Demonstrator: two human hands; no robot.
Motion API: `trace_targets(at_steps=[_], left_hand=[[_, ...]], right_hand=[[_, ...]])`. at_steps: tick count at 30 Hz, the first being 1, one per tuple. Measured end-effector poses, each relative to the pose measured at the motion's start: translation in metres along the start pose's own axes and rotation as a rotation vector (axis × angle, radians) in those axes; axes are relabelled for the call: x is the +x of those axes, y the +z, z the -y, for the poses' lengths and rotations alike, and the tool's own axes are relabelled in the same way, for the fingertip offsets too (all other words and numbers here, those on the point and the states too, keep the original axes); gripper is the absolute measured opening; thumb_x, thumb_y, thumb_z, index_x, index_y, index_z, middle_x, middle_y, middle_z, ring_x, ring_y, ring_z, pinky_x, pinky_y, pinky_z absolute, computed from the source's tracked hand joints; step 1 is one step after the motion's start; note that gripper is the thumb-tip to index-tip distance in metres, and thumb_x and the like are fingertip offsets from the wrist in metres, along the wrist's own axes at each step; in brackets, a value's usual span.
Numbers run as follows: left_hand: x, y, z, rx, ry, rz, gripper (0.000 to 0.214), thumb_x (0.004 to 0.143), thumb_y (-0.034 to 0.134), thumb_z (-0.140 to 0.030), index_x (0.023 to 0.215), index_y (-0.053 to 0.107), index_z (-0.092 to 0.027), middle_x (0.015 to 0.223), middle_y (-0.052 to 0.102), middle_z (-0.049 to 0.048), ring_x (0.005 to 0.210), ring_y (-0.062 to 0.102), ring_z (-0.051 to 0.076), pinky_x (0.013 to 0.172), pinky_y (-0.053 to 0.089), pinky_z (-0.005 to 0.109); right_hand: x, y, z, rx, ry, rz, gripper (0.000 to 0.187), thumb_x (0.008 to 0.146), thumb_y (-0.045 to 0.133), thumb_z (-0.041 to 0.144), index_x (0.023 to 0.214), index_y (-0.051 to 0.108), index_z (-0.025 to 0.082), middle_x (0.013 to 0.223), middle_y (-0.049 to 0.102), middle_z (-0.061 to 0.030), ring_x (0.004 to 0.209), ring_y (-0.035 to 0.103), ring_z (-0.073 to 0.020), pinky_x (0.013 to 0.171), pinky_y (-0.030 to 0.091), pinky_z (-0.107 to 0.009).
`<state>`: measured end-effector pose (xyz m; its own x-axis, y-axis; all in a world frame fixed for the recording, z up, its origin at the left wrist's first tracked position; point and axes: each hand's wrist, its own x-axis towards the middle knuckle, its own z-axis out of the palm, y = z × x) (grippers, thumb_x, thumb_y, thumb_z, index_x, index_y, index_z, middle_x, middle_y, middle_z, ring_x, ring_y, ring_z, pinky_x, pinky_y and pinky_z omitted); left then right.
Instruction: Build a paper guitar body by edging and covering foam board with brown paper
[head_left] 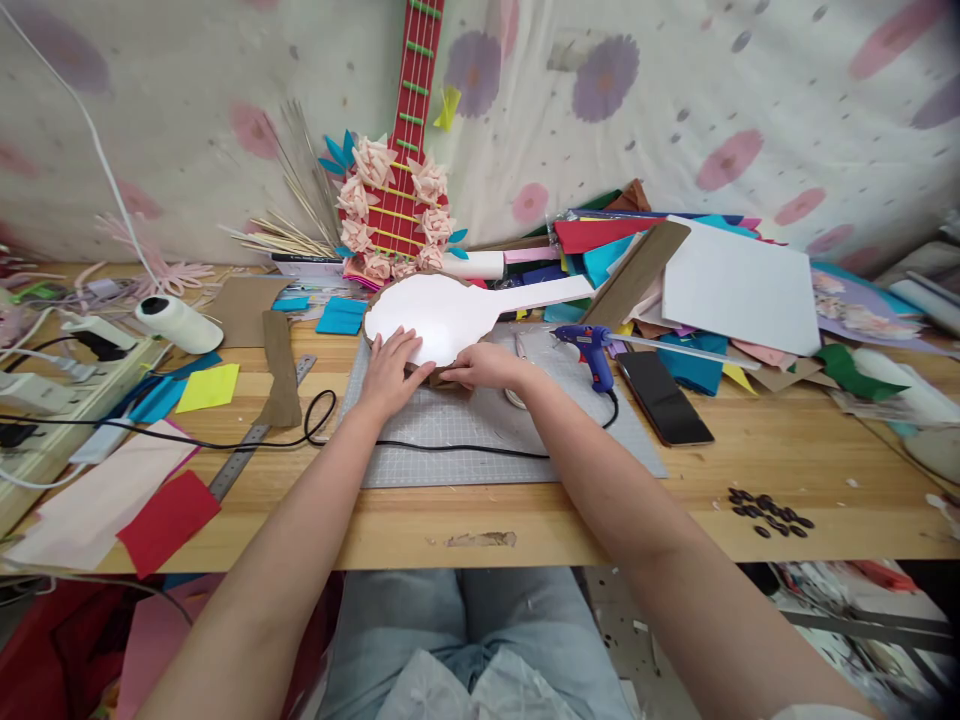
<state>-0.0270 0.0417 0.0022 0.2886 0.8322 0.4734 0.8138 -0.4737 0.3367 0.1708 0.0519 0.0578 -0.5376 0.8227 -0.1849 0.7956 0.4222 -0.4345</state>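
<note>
A white guitar-shaped cutout (427,310) with brown paper along its edge lies over the grey cutting mat (480,465), its neck pointing right. My left hand (391,375) rests flat on the lower left of its body, fingers spread. At the near edge, my right hand (484,366) has its fingers closed against the brown paper rim (450,388); its fingertips are partly hidden. A blue glue gun (592,350) with a clear glue stick lies right of the right hand. Upright at the back stands a red paper guitar (397,215) with pale pink flowers.
A black phone (666,398) lies right of the mat, with dark beads (769,512) nearer the front. Coloured sheets and a white board (739,285) pile up behind. Left are a thread spool (180,322), a metal ruler (259,432) and a power strip (67,410). A black cord crosses the mat.
</note>
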Motion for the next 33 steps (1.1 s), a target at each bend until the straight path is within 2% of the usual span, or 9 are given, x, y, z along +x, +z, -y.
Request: trace_targets(at_steps=[4,8,16,20,22,24,27,30,33], left_hand=[[-0.001,0.002,0.000,0.023,0.024,-0.006,0.055,0.078,0.057,-0.050,0.122,0.050,-0.018,0.135,0.049,0.0113,0.133,0.035,0.025,0.114,0.014,0.047],[-0.002,0.005,0.001,0.015,0.015,-0.022,0.055,0.075,0.061,-0.049,0.119,0.051,-0.018,0.133,0.050,0.0118,0.132,0.035,0.026,0.114,0.013,0.048],[0.001,0.005,-0.001,-0.035,-0.105,0.019,0.043,0.074,0.064,-0.035,0.114,0.052,-0.023,0.132,0.051,0.0093,0.131,0.036,0.026,0.112,0.012,0.054],[0.003,0.005,-0.004,-0.024,-0.145,0.030,0.056,0.073,0.063,-0.032,0.125,0.044,-0.025,0.134,0.048,0.0110,0.131,0.035,0.027,0.112,0.011,0.056],[0.004,0.006,-0.004,-0.017,-0.151,0.029,0.063,0.073,0.063,-0.032,0.131,0.040,-0.026,0.134,0.047,0.0113,0.132,0.035,0.028,0.111,0.011,0.056],[0.005,0.007,-0.005,-0.018,-0.153,0.029,0.067,0.072,0.063,-0.032,0.133,0.037,-0.028,0.134,0.047,0.0107,0.132,0.035,0.028,0.111,0.011,0.057],[0.006,0.009,-0.005,-0.025,-0.170,0.027,0.071,0.071,0.065,-0.031,0.135,0.035,-0.029,0.134,0.047,0.0099,0.131,0.035,0.028,0.111,0.010,0.057],[0.007,0.010,-0.005,-0.039,-0.210,0.022,0.074,0.069,0.067,-0.030,0.136,0.036,-0.028,0.134,0.047,0.0111,0.131,0.035,0.029,0.111,0.010,0.057],[0.008,0.011,-0.006,-0.069,-0.233,0.007,0.075,0.068,0.068,-0.029,0.135,0.036,-0.030,0.133,0.048,0.0100,0.131,0.036,0.030,0.110,0.009,0.059]], right_hand=[[0.005,0.003,0.007,-0.154,0.080,-0.081,0.046,0.084,0.045,0.055,0.069,0.069,0.018,0.069,0.067,-0.0084,0.068,0.057,-0.0185,0.057,0.030,-0.027],[0.006,0.007,0.009,-0.237,0.110,-0.136,0.044,0.084,0.045,0.053,0.082,0.072,0.018,0.081,0.069,-0.0122,0.079,0.061,-0.0238,0.060,0.033,-0.029],[0.004,0.012,0.018,-0.238,0.193,-0.222,0.044,0.081,0.049,0.055,0.083,0.071,0.017,0.084,0.069,-0.0147,0.085,0.062,-0.0258,0.066,0.038,-0.031],[-0.001,0.023,0.021,-0.168,0.266,-0.336,0.041,0.078,0.053,0.054,0.081,0.067,0.016,0.088,0.067,-0.0143,0.087,0.060,-0.0260,0.070,0.040,-0.032],[-0.002,0.031,0.019,-0.101,0.282,-0.452,0.039,0.075,0.057,0.053,0.084,0.064,0.016,0.091,0.065,-0.0134,0.092,0.058,-0.0265,0.073,0.041,-0.033],[-0.001,0.037,0.014,0.026,0.337,-0.623,0.044,0.070,0.062,0.052,0.094,0.058,0.015,0.098,0.062,-0.0126,0.096,0.056,-0.0260,0.078,0.042,-0.034],[0.005,0.043,0.001,0.338,0.467,-0.823,0.071,0.062,0.068,0.053,0.115,0.045,0.013,0.111,0.057,-0.0153,0.103,0.054,-0.0253,0.084,0.043,-0.034],[0.013,0.045,-0.011,0.660,0.465,-0.773,0.095,0.060,0.072,0.049,0.133,0.025,0.011,0.118,0.055,-0.0181,0.106,0.055,-0.0242,0.085,0.044,-0.033],[0.017,0.045,-0.014,0.795,0.371,-0.697,0.109,0.058,0.074,0.045,0.140,0.012,0.010,0.123,0.054,-0.0187,0.109,0.055,-0.0248,0.086,0.045,-0.032]])
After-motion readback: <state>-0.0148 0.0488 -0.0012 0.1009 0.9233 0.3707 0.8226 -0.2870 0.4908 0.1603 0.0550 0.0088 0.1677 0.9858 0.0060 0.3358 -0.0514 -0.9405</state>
